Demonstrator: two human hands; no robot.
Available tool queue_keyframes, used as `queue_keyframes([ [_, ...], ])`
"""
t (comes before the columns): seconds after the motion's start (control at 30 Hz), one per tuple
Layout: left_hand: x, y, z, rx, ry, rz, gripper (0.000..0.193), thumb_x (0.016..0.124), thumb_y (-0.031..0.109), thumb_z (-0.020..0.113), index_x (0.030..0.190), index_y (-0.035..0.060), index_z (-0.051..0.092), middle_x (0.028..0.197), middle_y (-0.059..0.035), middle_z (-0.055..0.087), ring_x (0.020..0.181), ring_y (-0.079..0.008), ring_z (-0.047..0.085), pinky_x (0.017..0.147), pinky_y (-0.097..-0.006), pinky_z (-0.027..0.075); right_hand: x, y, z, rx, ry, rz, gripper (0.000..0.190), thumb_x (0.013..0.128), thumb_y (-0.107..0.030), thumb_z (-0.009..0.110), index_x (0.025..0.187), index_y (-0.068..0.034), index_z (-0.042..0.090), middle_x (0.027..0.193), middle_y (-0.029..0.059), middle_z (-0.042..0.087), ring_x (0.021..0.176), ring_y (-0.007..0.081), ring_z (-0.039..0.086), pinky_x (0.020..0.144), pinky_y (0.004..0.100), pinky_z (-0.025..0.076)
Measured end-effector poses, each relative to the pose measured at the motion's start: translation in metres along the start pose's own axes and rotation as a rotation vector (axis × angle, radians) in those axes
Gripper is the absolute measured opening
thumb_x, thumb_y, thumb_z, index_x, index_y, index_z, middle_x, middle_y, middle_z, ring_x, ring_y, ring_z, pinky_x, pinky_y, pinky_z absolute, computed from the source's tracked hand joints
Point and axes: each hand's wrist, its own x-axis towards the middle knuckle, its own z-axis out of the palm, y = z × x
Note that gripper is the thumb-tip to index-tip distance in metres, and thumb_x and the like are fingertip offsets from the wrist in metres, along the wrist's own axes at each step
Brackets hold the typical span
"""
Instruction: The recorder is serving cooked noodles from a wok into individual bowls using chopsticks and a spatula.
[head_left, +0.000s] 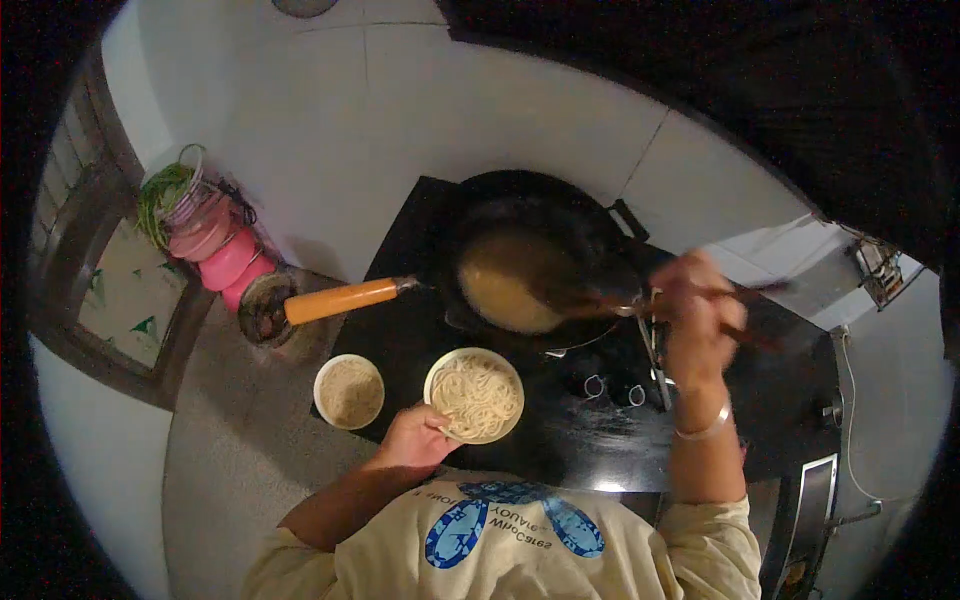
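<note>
My left hand (420, 439) grips the rim of a pale bowl (429, 390), thumb on the edge. Cooked noodles (480, 397) fill that bowl. To its left stands a second pale bowl (318, 401) with light, fine contents, possibly noodles too. My right hand (697, 322), blurred, is closed around slender dark utensil handles (757, 341) at the right side of the wok. A dark utensil reaches from that hand over the wok, its head too blurred to name. Yellowish liquid (499, 289) lies in the black wok (525, 195), which has an orange handle (341, 300).
The wok sits on a black gas stove (585, 450) against a tiled wall (480, 112). Pink baskets (232, 262) with green vegetables (169, 191) and a dark-filled container (262, 311) stand on the grey counter (232, 420) at left. A dark range hood (712, 82) overhangs upper right.
</note>
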Motion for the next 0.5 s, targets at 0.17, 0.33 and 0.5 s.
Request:
queue_keyframes([
  [0.17, -0.01, -0.001, 0.003, 0.012, -0.03, 0.074, 0.051, 0.067, 0.007, 0.047, 0.118, 0.0009, 0.043, 0.12, -0.0125, 0.047, 0.112, -0.0241, 0.044, 0.098, -0.0393, 0.031, -0.009, 0.085, 0.045, -0.271, -0.309, 0.028, 0.008, 0.072, -0.007, 0.058, 0.073, 0.0, 0.059, 0.074, 0.0149, 0.059, 0.062, 0.03, 0.057, 0.056, 0.0369, 0.046],
  [0.33, -0.021, -0.002, 0.018, 0.118, 0.163, 0.072, 0.051, 0.068, 0.011, 0.048, 0.118, 0.0005, 0.042, 0.12, -0.0135, 0.048, 0.111, -0.0248, 0.046, 0.096, -0.0389, 0.034, -0.01, 0.12, 0.059, -0.509, -0.428, -0.12, 0.009, 0.071, -0.006, 0.061, 0.078, 0.0, 0.061, 0.071, 0.0167, 0.059, 0.062, 0.0319, 0.058, 0.056, 0.0355, 0.048],
  [0.5, -0.019, 0.0, 0.02, 0.161, 0.194, 0.067, 0.052, 0.07, 0.014, 0.048, 0.119, 0.0008, 0.041, 0.12, -0.0138, 0.048, 0.11, -0.0256, 0.047, 0.095, -0.0379, 0.036, 0.002, 0.121, 0.064, 0.103, -0.261, 0.257, 0.014, 0.078, -0.005, 0.057, 0.089, 0.002, 0.061, 0.072, 0.0064, 0.061, 0.054, 0.0103, 0.053, 0.048, 0.0245, 0.044],
])
